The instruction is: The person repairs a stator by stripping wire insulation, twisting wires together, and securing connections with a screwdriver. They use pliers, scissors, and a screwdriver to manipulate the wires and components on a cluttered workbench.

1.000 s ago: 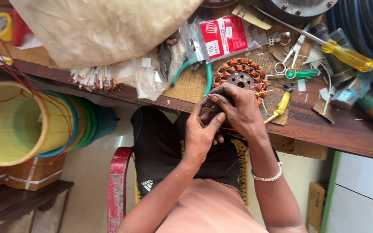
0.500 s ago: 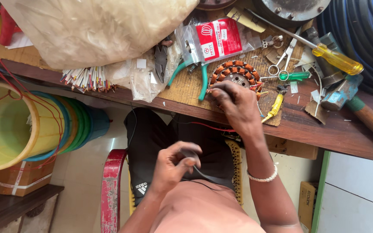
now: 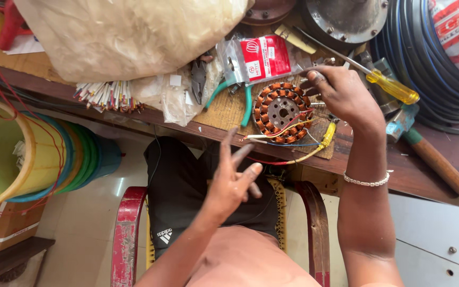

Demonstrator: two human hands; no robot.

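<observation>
**A:** Where are the two hands?

**B:** Seen from above, a seated person leans over a cluttered wooden worktop point(image 3: 442, 141). The right hand point(image 3: 346, 95) rests on the worktop just beside a round motor stator point(image 3: 282, 112) wound with copper coils. Its fingers are curled loosely and reach past the stator's far edge; I cannot tell whether they pinch anything. The left hand point(image 3: 232, 183) hangs in the air over the lap, below the worktop edge, fingers spread wide and holding nothing.

**B:** The stator lies flat on a scrap of board near the front edge, probably so its coils face up and its leads can trail toward the person.

**A:** What leads?

**B:** Red, white, blue and yellow wires point(image 3: 280, 141) run from the stator across the front edge, between the two hands.

**A:** And around it?

**B:** Green-handled pliers point(image 3: 240, 98) lie just left of the stator, partly under a red-and-clear packet point(image 3: 261, 58). A yellow-handled screwdriver point(image 3: 383, 82) lies beyond the right hand, and a wooden tool handle point(image 3: 436, 162) lies to its right. A big pale plastic sack point(image 3: 128, 34) covers the worktop's left part, with a bundle of thin sleeves point(image 3: 104, 95) by it. Stacked buckets point(image 3: 38, 154) lie on their side below. Coiled dark cable point(image 3: 426, 58) crowds the far right, leaving little free room.
</observation>
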